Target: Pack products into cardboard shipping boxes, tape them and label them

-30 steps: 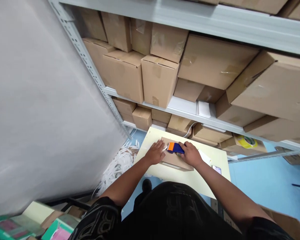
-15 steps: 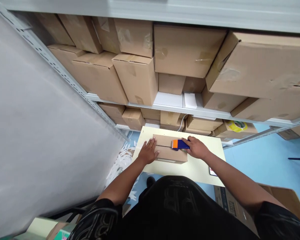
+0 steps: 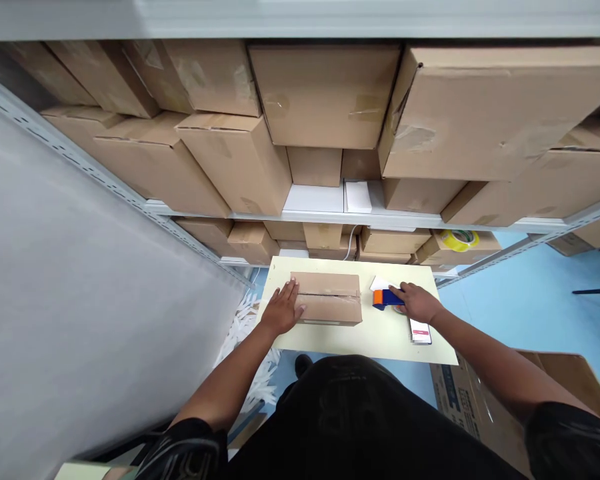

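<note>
A brown cardboard box [image 3: 329, 308] lies on the pale yellow table [image 3: 320, 339], with a seam running along its top. My left hand [image 3: 281, 308] rests on the box's left end, fingers spread. To the right of the box, my right hand [image 3: 414, 302] grips a blue and orange tape dispenser [image 3: 391, 297], which is apart from the box. Just behind the dispenser lies a piece of white paper [image 3: 379, 283]. A phone [image 3: 421, 331] with a lit screen lies near my right wrist.
Shelves full of cardboard boxes [image 3: 325, 100] stand beyond the table. A yellow tape roll [image 3: 459, 240] sits on a lower-shelf box. White paper strips [image 3: 237, 330] litter the floor at left. An open carton [image 3: 555, 373] stands at right, and a grey wall [image 3: 90, 287] rises at left.
My right hand has moved the tape dispenser rightward, off the top of the box. My left hand stays on the box's left end. The view has shifted, and the phone shows more fully.
</note>
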Available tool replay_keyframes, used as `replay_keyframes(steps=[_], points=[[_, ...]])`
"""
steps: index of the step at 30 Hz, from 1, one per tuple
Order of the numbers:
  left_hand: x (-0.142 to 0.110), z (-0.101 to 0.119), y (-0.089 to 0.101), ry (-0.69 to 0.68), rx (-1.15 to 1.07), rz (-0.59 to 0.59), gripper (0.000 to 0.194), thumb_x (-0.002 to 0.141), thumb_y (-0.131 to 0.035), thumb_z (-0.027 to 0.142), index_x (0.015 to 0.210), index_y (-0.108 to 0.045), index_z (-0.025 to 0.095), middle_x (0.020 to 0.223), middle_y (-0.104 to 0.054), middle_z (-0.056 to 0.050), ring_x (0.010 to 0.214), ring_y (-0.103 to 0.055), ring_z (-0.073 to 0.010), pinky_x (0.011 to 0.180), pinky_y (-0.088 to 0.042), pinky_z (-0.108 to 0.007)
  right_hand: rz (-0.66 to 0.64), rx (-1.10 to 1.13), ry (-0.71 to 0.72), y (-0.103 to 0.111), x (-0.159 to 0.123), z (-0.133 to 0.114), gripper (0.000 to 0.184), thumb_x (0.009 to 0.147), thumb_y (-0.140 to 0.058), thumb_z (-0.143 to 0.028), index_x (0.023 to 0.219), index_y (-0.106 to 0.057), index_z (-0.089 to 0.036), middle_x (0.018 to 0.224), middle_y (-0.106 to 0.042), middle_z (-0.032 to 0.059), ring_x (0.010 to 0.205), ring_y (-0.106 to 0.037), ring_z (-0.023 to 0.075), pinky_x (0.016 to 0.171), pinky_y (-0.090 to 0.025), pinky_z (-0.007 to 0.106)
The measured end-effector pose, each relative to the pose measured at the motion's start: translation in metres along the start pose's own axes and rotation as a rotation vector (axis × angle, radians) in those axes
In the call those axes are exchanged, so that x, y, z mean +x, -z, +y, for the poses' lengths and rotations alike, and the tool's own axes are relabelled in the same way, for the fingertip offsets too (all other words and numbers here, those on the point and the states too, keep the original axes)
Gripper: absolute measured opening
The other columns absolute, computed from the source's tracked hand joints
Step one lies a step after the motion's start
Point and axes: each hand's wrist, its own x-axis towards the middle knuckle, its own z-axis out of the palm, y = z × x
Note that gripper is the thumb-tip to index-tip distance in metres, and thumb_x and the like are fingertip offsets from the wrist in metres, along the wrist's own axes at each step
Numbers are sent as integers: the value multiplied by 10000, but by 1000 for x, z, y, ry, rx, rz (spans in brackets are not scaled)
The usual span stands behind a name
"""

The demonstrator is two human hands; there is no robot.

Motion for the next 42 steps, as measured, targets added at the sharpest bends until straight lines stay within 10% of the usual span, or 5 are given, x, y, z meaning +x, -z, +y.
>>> replay_keyframes(steps=[11, 22, 29, 34, 42], points=[[1, -2, 0, 43, -285, -3, 793, 996, -506, 511, 1646, -279, 117, 1734, -160, -191, 1595, -224, -351, 1280, -234, -536, -357, 374, -349, -51, 46, -56, 265, 811, -670, -292, 1021, -772, -167, 1062, -738, 153, 985, -713, 326, 804, -506, 358], [-40, -6, -43, 683, -1400, 135, 776, 949, -411, 502, 1644, -285, 179, 1645, -417, -160, 1511, -417, -317, 1207, -369, -518, -241, 562, -800, -112, 2, -87, 376, 987, -451, -379, 1256, -579, -151, 1023, -748, 147, 938, -732, 272, 720, -500, 323], [-65, -14, -63, 607, -1332, -88, 982, 632, -649, 217, 1579, -401, 294, 1591, -504, -76, 1438, -488, -350, 1147, -423, -494, -132, 495, -903, -121, 3, -98, 433, 889, -589, -415, 1219, -647, -141, 1283, -626, 230, 1244, -603, 391, 1000, -490, 474], [-55, -10, -65, 593, -1230, -141, 931, 648, -695, 219, 1540, -430, 204, 1452, -622, -136, 1343, -570, -340, 1106, -464, -460, 258, 767, -580, -115, -5, -117, 724, 795, -595, -253, 1506, -470, -191, 1530, -495, 176, 1424, -467, 358, 1197, -368, 506], [-57, -3, -75, 594, -1109, -41, 579, 801, -704, 554, 1242, -639, 185, 1318, -675, -147, 1289, -593, -332, 1103, -446, -469, 90, 1180, -475, -112, 21, -179, 753, 755, -602, -220, 1489, -438, -262, 1284, -650, 93, 1152, -668, 258, 945, -559, 394]])
